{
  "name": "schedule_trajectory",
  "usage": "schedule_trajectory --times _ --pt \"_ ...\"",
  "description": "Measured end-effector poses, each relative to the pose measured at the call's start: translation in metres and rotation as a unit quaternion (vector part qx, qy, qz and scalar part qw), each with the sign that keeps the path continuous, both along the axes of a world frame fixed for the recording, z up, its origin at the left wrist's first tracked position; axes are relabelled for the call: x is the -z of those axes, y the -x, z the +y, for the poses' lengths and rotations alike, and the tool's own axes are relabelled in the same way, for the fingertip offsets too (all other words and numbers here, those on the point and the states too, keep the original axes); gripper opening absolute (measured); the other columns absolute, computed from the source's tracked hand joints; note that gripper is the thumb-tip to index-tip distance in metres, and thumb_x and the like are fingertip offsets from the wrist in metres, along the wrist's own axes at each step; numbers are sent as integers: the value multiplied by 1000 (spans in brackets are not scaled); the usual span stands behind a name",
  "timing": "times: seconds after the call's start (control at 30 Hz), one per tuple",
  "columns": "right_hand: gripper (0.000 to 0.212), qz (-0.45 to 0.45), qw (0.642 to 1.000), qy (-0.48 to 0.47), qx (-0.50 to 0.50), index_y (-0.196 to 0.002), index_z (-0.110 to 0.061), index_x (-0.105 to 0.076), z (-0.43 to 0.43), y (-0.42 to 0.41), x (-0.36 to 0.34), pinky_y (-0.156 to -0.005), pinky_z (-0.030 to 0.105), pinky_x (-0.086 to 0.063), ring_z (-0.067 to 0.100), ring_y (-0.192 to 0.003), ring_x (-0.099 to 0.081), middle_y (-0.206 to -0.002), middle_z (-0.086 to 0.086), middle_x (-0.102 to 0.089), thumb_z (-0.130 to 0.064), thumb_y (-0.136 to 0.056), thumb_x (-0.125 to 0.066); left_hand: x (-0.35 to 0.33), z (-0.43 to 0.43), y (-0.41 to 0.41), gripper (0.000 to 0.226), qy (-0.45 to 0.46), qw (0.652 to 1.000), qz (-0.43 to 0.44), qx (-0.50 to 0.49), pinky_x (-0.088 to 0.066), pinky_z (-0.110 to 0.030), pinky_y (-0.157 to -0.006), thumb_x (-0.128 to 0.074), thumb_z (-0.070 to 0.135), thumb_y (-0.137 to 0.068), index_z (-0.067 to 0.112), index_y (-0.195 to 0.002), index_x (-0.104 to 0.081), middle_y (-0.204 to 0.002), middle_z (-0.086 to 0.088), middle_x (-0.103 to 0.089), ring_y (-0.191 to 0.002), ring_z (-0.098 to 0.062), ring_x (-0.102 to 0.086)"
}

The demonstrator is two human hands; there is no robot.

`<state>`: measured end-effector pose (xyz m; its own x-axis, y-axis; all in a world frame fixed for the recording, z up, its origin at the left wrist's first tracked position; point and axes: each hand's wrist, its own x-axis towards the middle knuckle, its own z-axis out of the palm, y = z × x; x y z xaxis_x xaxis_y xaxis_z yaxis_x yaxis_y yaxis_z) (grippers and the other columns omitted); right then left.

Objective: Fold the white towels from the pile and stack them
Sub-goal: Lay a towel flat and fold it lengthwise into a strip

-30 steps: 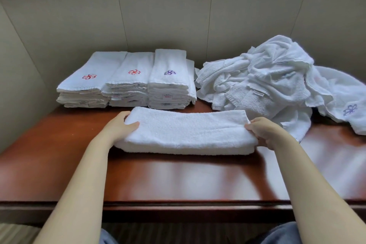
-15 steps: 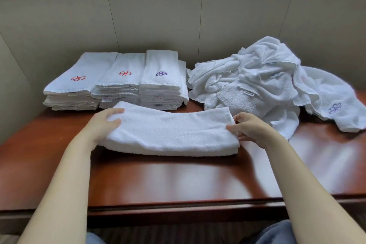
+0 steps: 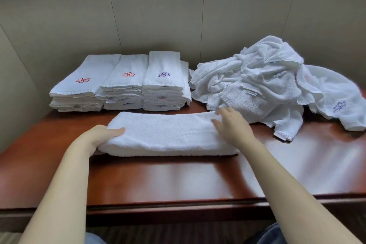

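Note:
A white towel [image 3: 166, 134], folded into a long strip, lies across the middle of the red-brown table [image 3: 178, 180]. My left hand [image 3: 99, 137] grips its left end, thumb on top and fingers under the fold. My right hand [image 3: 231, 127] lies flat on its right end with straight fingers, slightly blurred. Behind it on the left stand three stacks of folded towels [image 3: 122, 83] with red and purple embroidered marks. A loose pile of white towels [image 3: 263, 85] sits at the back right.
A beige panelled wall [image 3: 158, 25] closes off the back and left of the table. The table's dark front edge [image 3: 178, 210] runs just in front of my knees. One unfolded towel with a purple mark [image 3: 340, 105] hangs out at the far right.
My right hand let go of the towel's right end and now lies flat on top of it. My left hand keeps its grip on the left end. The camera view shifted slightly.

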<state>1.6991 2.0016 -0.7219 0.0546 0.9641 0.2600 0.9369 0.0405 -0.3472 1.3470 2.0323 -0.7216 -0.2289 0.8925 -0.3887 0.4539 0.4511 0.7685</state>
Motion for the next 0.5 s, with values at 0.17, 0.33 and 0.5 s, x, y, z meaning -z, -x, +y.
schedule_trajectory --times 0.17,0.33,0.5 --pt "45 -128 983 108 -75 -143 -24 -33 -1 27 24 -114 50 -7 23 -143 -18 -153 3 -26 -40 -102 -24 -9 -10 2 36 8 995 -102 14 -51 -31 -62 -72 26 -80 19 -112 -58 -102 -3 -68 -89 -20 -65" --pt "44 -123 980 146 -64 -142 -21 -35 0 29 18 -113 53 -13 27 -140 -23 -150 7 -30 -36 -101 -26 -25 -26 -7 65 -52 981 -181 52 -52 -32 -70 -75 9 -66 23 -123 -48 -122 -3 -59 -97 -18 -60" --pt "30 267 953 105 -99 -108 -21 -61 -8 57 -19 -81 25 -45 22 -104 -57 -108 -1 -63 -42 -98 -43 -58 -46 -53 68 -227 925 -250 172 -51 -33 -86 -72 12 -60 22 -124 -51 -124 -7 -61 -106 -20 -63"
